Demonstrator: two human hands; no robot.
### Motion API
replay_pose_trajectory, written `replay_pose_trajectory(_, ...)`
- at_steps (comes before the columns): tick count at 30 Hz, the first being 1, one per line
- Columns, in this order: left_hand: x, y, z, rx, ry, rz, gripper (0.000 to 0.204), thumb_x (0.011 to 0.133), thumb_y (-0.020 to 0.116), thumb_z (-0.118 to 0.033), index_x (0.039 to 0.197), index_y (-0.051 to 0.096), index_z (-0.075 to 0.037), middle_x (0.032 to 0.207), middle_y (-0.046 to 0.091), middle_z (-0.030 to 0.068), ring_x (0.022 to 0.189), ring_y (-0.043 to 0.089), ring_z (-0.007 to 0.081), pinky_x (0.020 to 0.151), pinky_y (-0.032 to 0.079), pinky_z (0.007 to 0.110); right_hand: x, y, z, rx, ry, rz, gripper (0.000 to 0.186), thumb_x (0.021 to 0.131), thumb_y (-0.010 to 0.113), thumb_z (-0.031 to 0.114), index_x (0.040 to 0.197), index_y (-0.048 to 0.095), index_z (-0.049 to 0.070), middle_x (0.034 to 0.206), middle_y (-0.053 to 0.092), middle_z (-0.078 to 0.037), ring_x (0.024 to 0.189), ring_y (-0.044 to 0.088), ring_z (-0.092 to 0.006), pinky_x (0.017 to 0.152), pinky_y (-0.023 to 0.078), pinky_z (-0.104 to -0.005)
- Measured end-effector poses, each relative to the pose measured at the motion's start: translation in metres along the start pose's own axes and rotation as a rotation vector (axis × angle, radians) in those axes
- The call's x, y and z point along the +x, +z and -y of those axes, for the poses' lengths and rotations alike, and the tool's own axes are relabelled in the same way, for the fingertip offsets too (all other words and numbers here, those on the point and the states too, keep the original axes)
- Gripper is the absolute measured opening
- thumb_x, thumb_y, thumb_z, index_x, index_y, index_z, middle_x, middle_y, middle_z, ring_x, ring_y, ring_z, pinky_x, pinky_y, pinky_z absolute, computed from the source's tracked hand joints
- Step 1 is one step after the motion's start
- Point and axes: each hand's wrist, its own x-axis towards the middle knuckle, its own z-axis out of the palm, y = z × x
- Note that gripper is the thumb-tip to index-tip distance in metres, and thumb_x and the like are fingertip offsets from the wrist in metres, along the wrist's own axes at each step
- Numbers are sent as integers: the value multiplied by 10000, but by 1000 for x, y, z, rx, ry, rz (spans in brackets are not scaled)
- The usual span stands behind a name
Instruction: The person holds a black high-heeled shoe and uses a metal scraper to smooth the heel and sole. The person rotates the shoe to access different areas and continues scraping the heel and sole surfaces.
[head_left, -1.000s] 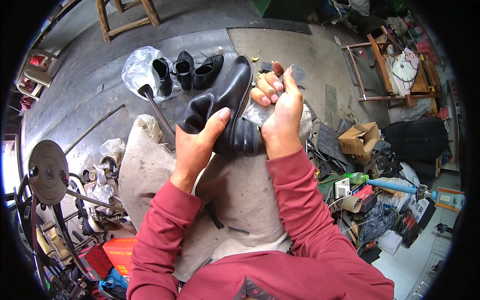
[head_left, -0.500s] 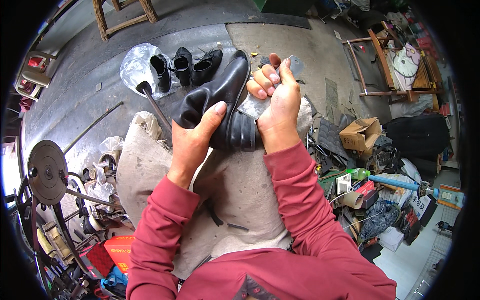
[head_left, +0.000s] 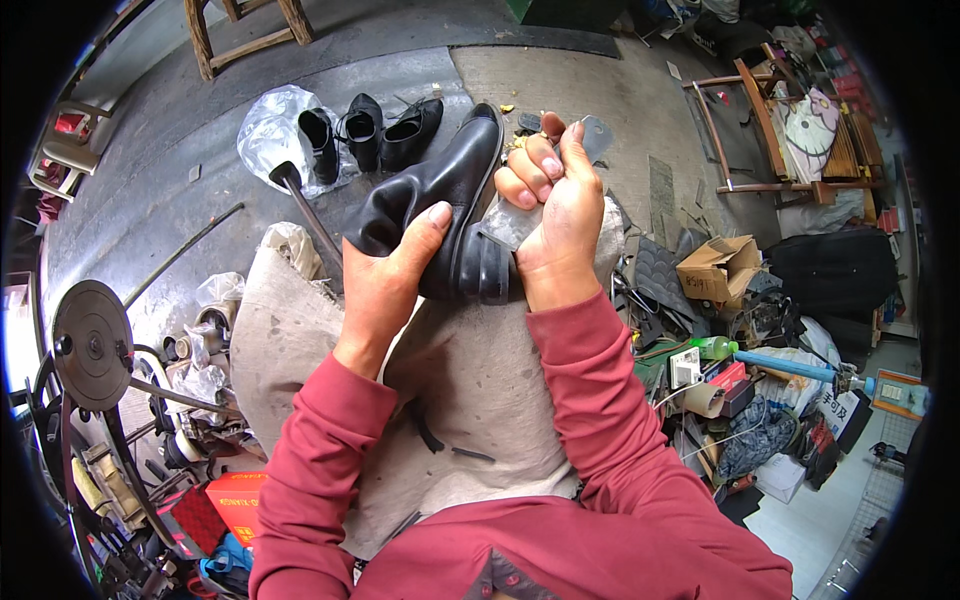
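A black leather boot (head_left: 440, 185) lies on its side across my lap, its toe pointing away and its stacked heel toward me. My left hand (head_left: 385, 290) is closed around the boot's shaft and side, with the thumb pressed on the leather. My right hand (head_left: 560, 205) is closed on a flat metal blade (head_left: 508, 224). One end of the blade meets the boot near the heel and sole edge. Its rounded other end shows beyond my fingertips. The middle of the blade is hidden in my fist.
A stained cloth (head_left: 470, 370) covers my lap, with dark scraps on it. Beyond the boot stand several black shoes (head_left: 362, 130) beside a clear plastic bag (head_left: 270, 125). A wheeled machine (head_left: 92, 345) is at the left. A cardboard box (head_left: 720, 270) and cluttered tools lie at the right.
My right hand has turned slightly, and more of the blade's far end shows beyond the fingertips. The boot and my left hand have barely moved.
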Motion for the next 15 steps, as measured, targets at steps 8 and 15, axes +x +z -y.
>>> replay_pose_trajectory(8, 1, 1, 1, 0, -1, -19, 302, 919, 749, -100, 1169, 646, 32, 1038, 685, 29, 910, 618, 88, 810, 523, 256, -3, 2, 2, -21, -10, -15, 348, 1101, 453, 362, 1120, 536, 25, 668, 356, 34, 518, 284, -68, 464, 282, -245)
replay_pose_trajectory(15, -1, 1, 1, -2, 20, -31, 277, 924, 740, -94, 1157, 653, 28, 1024, 686, 21, 900, 613, 82, 801, 519, 252, -12, 3, 3, -55, 3, -3, 355, 1101, 449, 370, 1134, 533, 27, 668, 344, 41, 516, 269, -60, 463, 279, -244)
